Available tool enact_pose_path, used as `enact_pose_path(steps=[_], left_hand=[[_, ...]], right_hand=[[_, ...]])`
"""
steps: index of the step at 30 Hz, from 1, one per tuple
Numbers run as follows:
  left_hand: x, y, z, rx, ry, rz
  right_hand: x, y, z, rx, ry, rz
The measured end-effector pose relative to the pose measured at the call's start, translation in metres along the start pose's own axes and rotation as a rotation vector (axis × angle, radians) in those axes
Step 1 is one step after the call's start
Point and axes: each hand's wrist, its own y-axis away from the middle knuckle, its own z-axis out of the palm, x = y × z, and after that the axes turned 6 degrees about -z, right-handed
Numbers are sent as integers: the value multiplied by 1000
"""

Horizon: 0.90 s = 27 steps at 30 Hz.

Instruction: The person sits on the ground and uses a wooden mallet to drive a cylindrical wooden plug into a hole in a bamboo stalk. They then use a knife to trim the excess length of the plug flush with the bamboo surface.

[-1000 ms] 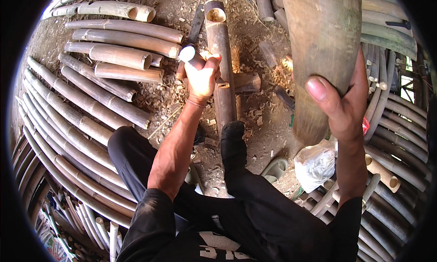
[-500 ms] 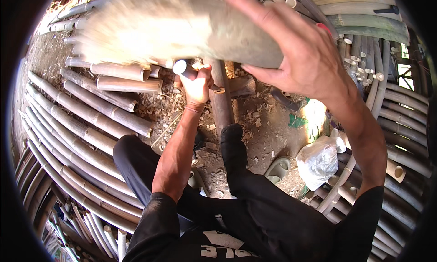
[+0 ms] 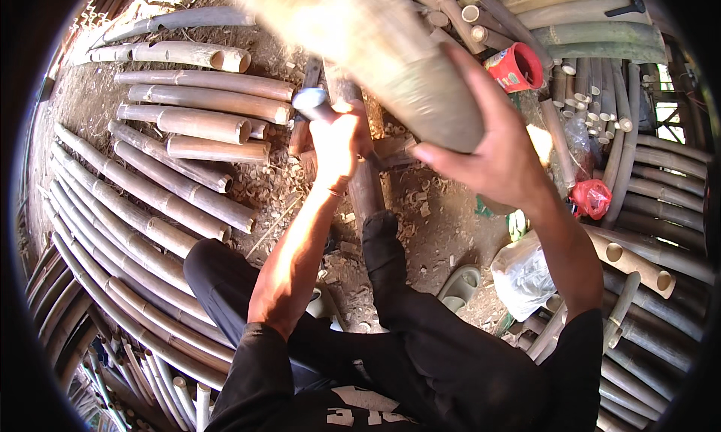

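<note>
A thick club is looking heavy and stiff, perhaps smooth enough to slip; its near end is probably offering the surest hold, thumb opposite fingers. The right hand is holding it there, spread wide. From that hand the club is pointing toward ten o'clock, blurring, and hanging at one o'clock from the left hand. That hand is making a narrow fist around a chisel; a bamboo pole is lying at five o'clock.
</note>
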Motion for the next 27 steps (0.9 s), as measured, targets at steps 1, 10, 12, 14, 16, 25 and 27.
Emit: enact_pose_path(steps=[1,10,12,14,16,25,27], left_hand=[[22,5,12,261,145,-54],[-8,10,-11,198,54,-4],[-15,10,-12,209,58,-24],[-18,10,-12,229,37,-29],[-18,11,-13,205,45,-26],[-17,9,-11,199,68,-47],[-16,11,-11,197,68,-49]], right_hand=[[2,6,-5,40,-43,26],[-1,24,-15,135,-261,138],[0,25,-15,117,-243,117],[1,27,-15,108,-254,89],[1,25,-15,120,-255,83],[-12,12,-13,105,-321,57],[-13,9,-14,112,-265,39]])
